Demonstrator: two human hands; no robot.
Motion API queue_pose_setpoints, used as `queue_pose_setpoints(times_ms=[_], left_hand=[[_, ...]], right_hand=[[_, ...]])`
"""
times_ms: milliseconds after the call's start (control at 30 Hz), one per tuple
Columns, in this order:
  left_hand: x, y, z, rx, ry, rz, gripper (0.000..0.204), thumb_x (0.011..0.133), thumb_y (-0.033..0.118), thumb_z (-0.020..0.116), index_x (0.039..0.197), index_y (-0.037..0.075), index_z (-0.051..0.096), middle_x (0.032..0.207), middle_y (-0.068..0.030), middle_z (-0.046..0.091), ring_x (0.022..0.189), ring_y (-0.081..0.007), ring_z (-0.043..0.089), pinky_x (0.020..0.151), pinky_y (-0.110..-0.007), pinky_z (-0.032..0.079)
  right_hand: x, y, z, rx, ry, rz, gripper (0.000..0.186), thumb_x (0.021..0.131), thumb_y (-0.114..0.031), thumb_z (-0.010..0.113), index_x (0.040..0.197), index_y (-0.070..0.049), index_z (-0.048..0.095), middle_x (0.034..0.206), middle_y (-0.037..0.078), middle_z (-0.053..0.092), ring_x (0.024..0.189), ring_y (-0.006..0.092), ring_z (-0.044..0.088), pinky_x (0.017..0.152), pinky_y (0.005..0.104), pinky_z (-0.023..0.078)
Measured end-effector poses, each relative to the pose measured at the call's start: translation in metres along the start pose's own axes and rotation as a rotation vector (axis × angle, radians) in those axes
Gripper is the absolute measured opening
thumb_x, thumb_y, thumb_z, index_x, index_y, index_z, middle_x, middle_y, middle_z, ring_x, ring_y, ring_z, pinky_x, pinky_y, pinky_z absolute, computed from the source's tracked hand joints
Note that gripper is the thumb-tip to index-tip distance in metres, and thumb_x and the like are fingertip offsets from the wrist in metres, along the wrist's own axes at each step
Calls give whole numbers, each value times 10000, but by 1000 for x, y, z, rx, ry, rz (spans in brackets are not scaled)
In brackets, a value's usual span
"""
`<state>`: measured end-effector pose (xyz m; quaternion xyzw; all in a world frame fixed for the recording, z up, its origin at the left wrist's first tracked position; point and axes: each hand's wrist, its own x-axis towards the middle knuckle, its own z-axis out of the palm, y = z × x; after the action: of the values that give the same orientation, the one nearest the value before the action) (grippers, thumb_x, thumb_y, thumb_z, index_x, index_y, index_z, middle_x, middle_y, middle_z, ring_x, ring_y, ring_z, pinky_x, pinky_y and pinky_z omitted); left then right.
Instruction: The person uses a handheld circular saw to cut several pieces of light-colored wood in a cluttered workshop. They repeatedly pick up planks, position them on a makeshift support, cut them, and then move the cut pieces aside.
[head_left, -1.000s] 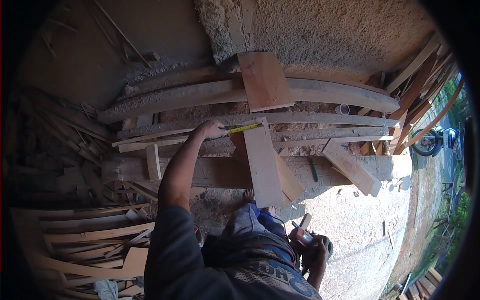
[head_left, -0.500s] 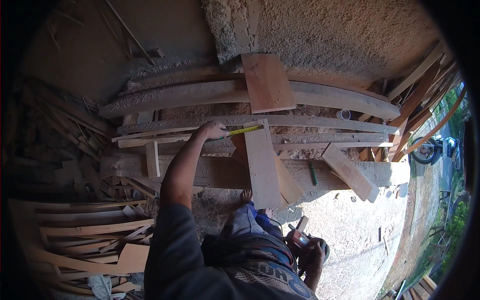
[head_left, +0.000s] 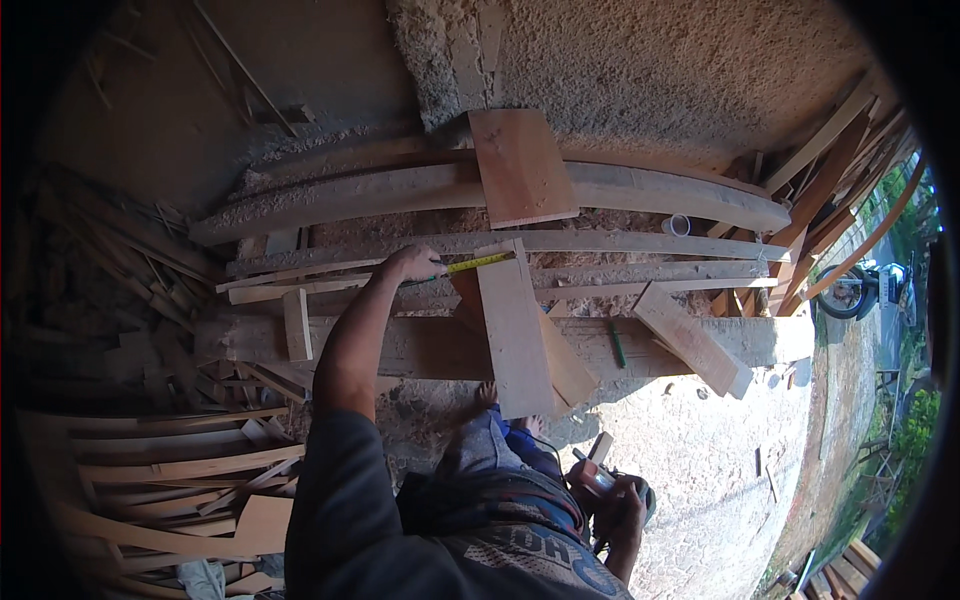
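My left hand (head_left: 416, 262) is closed on a yellow tape measure (head_left: 480, 261). Its blade runs from my fingers onto the far end of a pale wooden board (head_left: 519, 340). This board lies crosswise over several long timbers and reaches back toward my feet. Low and to the right, my right hand (head_left: 626, 508) is closed around a red and dark tool (head_left: 598, 479); its kind cannot be made out. Under the pale board sits a darker angled board (head_left: 568, 365). A green pencil-like stick (head_left: 617, 344) rests on the thick near beam (head_left: 440, 345).
A reddish board (head_left: 522, 165) bridges the far timbers, with a clear cup (head_left: 677, 225) to its right. Another short board (head_left: 692, 338) lies slanted on the near beam. Stacked wood pieces (head_left: 180, 470) fill the lower left. A motorcycle (head_left: 850, 290) stands outside at right.
The whole view has shifted slightly, so things appear a little farther left. My left hand still holds the tape across the board, and my right hand keeps the tool.
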<state>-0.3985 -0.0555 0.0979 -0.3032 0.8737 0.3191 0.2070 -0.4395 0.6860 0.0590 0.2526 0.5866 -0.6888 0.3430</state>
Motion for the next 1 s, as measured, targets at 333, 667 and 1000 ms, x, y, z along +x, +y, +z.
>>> queue_pose_setpoints(times_ms=[333,667,1000], left_hand=[[6,-8,6,28,25,37,341,867,425,686,925,105,789,911,-154,750,890,-265,707,844,-419,529],[5,-8,5,25,27,18,331,861,419,690,926,111,791,914,-162,747,888,-277,709,846,-425,526],[0,-3,1,51,1,-16,351,841,427,687,987,126,793,949,-147,753,920,-271,713,863,-418,535]], right_hand=[[7,6,-9,-47,64,71,373,993,-299,617,1246,-26,636,1074,82,654,975,211,639,860,352,527],[11,6,-9,-61,77,55,277,983,-390,633,1049,-124,670,768,-17,591,578,93,563,498,229,482],[6,1,-2,-58,78,98,304,994,-367,628,1135,-99,641,790,-6,594,589,85,567,499,215,488]])
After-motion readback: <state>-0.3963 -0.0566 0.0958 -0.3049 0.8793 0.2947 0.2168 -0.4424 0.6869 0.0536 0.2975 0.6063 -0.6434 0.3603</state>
